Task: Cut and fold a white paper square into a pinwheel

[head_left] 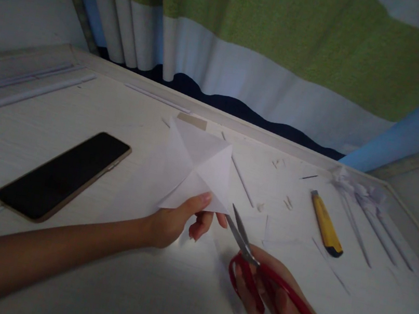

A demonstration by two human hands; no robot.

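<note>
My left hand pinches the near edge of a white sheet of paper, thumb on top and fingers beneath. Creases cross the roughly square sheet and meet near its middle, and it is held up above the table. In my right hand is a pair of scissors with red handles, the fingers through the loops. Their blades are parted, with the tips close to the sheet's near right corner; whether they touch the paper I cannot tell.
A dark-screened phone with a cable lies at left on the white table. At right are a yellow utility knife, crumpled paper and paper scraps. Rolled paper sticks lie at far left. A green-and-white curtain hangs behind.
</note>
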